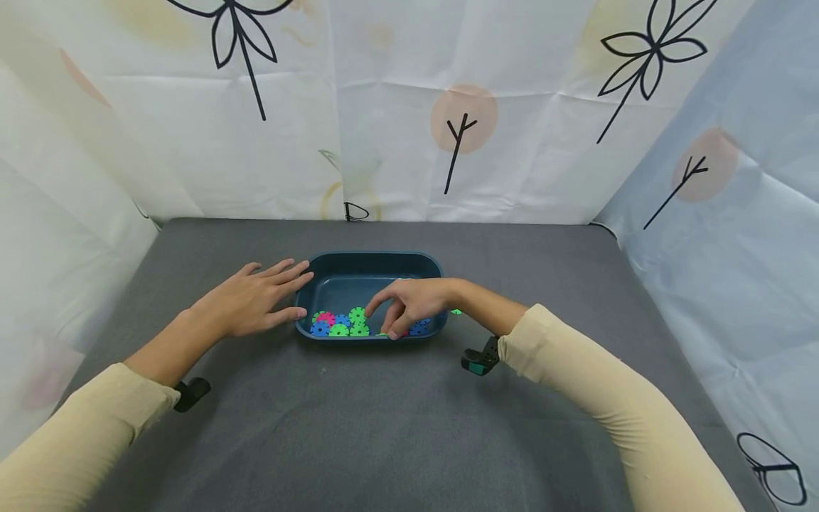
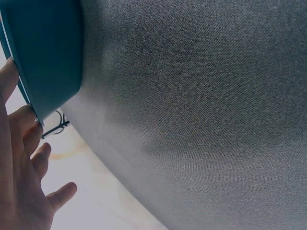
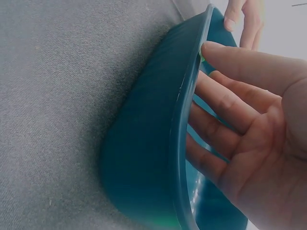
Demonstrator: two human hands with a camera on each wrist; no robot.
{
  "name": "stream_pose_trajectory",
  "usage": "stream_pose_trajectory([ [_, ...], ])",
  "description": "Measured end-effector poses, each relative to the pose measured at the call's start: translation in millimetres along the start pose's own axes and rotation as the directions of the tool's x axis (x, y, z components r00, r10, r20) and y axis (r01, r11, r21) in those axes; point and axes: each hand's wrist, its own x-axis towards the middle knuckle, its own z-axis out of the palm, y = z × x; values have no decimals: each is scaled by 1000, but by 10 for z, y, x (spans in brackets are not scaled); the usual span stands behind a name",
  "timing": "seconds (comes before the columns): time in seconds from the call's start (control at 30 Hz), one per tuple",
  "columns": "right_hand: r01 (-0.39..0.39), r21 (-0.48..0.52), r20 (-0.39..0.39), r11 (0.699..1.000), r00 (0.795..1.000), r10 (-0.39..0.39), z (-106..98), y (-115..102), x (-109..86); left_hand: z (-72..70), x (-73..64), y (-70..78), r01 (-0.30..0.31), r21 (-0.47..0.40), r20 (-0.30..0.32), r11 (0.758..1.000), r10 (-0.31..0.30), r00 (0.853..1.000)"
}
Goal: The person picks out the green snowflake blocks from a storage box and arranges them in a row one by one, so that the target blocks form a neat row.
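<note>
A dark blue-teal tray holds several flat, notched, gear-like discs along its near side. Among them are a green disc, a pink disc and a blue disc. At the tray's left end, my left hand is spread, its straight fingertips at the rim. My right hand reaches down into the right half, over the discs, with fingers loosely bent. In the right wrist view, the right thumb lies at the rim beside a sliver of green; the other fingertips are hidden behind the tray wall.
The tray stands on a grey cloth-covered table. One small green piece lies just right of the tray, partly behind the right wrist. Pale printed curtains enclose the back and sides.
</note>
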Motion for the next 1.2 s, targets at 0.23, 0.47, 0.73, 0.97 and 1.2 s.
stream_pose_trajectory([
  [0.23,2,-17,-48,1000,999,-2,-3,-16,-89,-11,-11,1,-2,-9,0,1000,2,1000],
  [0.47,-8,-16,-88,1000,996,6,-17,18,-207,-13,-12,5,-3,-4,-2,1000,3,1000],
  [0.73,24,-52,-190,998,981,-33,-85,93,-360,-7,-8,4,-7,-1,-4,1000,7,1000],
  [0.97,7,-35,-320,999,947,-17,-160,164,-562,-5,-13,6,-5,-6,0,1000,5,1000],
  [1.2,0,-2,-411,1000,912,-1,-243,257,-839,-3,-7,6,1,-5,0,1000,-1,1000],
])
